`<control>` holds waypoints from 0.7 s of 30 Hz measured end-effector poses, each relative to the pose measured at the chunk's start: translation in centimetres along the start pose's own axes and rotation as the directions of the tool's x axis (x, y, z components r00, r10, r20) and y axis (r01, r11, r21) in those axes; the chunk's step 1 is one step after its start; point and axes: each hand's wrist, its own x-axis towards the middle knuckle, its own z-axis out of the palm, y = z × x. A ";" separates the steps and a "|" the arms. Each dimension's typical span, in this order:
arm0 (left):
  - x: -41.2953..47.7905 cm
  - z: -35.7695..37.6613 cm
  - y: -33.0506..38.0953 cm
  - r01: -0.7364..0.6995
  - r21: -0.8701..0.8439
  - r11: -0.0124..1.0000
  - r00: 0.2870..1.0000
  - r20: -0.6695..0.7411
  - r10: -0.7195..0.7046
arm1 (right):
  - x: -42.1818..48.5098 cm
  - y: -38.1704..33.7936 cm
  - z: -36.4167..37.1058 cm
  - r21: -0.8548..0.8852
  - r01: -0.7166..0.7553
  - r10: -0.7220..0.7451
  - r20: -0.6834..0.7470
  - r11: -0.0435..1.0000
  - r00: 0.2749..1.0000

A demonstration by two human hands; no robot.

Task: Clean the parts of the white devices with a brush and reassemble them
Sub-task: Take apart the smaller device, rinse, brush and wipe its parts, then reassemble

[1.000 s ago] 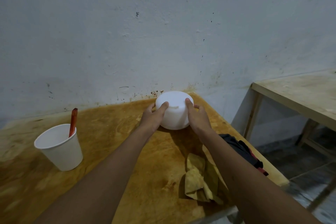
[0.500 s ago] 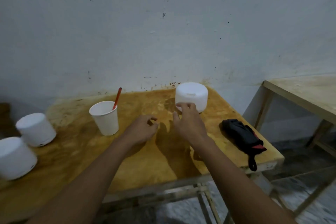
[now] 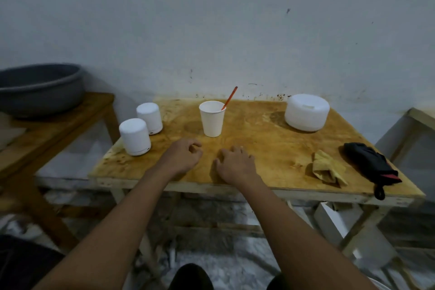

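Left hand (image 3: 183,156) and right hand (image 3: 236,165) released the squat white device (image 3: 306,112), fingers (image 3: 237,149) loosely curled, empty

No legible text, label or number on any object here.

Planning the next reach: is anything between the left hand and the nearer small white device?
Nothing visible. Only bare table lies between the left hand and the nearer small white device; the paper cup stands farther back, off that path.
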 end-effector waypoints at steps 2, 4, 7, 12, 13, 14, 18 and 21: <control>-0.8 -0.8 -1.2 0.006 0.067 0.998 1.000 0.002 -0.006 | 0.0 -0.1 0.1 -0.019 -0.019 0.019 0.004 1.000 1.000; -1.8 -1.3 -2.2 -0.022 0.097 0.995 0.992 -0.124 0.034 | 0.2 0.2 -0.4 -0.009 -0.027 0.027 0.023 1.000 0.999; -3.2 -1.7 -4.0 -0.092 0.153 0.984 0.848 -0.505 0.158 | 0.7 0.3 -0.9 -0.013 -0.027 0.028 0.103 1.000 0.994; -3.3 -2.4 -6.7 0.154 -0.048 0.987 0.690 -0.709 -0.143 | 1.0 -0.1 -0.9 -0.014 -0.045 0.046 0.126 0.999 0.991; -3.1 -2.6 -7.1 0.201 -0.123 0.972 0.689 -0.688 -0.229 | 1.1 -0.1 -0.9 -0.012 -0.046 0.047 0.129 0.999 0.991; -2.9 -2.7 -7.4 0.233 -0.189 0.954 0.692 -0.657 -0.299 | 1.1 -0.1 -0.9 -0.010 -0.048 0.049 0.132 0.999 0.990; -1.6 -2.9 -8.3 0.295 -0.339 0.893 0.724 -0.530 -0.441 | 1.3 -0.1 -1.0 -0.017 -0.050 0.052 0.148 0.999 0.988; -0.4 -3.1 -8.5 0.353 -0.325 0.878 0.737 -0.481 -0.474 | 1.0 -0.3 -1.0 -0.014 -0.049 0.050 0.133 0.999 0.990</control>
